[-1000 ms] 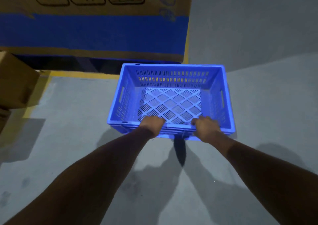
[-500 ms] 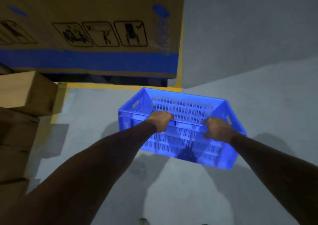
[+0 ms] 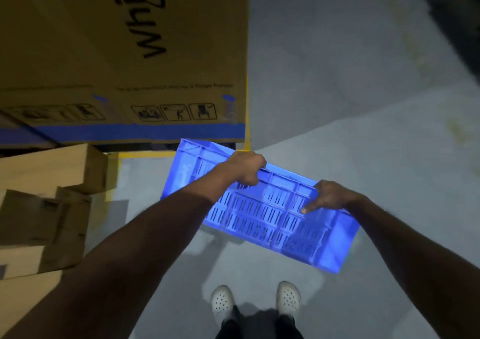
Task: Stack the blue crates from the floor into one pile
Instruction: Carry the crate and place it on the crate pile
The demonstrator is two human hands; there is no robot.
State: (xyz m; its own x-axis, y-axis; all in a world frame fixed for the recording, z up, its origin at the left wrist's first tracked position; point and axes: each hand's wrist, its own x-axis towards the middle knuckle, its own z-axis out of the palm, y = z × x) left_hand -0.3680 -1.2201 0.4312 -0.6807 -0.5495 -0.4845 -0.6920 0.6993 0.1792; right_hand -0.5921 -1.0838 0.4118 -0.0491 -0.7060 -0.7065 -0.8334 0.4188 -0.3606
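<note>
Clearly off the floor, the blue crate (image 3: 262, 209) hangs in the air in front of the person, tipped so that its slotted long side wall faces the camera and its open top turns away toward the cartons. It is moulded plastic, rectangular, with ribbed panels and rows of narrow vertical vents. The left hand (image 3: 246, 168) is curled tight over the upper rim near the middle, its fingers hidden behind the edge; the right hand (image 3: 328, 196) clamps the same rim further right, with one finger pressed flat on the vented wall. Below the crate lies the smooth grey floor (image 3: 389, 183), where two pale perforated clogs (image 3: 222, 302) stand just beneath its lower edge. Behind the crate rises a large brown cardboard carton (image 3: 124, 53) with black lettering, handling pictograms and a blue band along its base. To the left, a stepped heap of smaller cardboard boxes (image 3: 44, 209) sits close beside the left forearm. A yellow painted line (image 3: 145, 154) runs along the floor at the foot of the carton.
</note>
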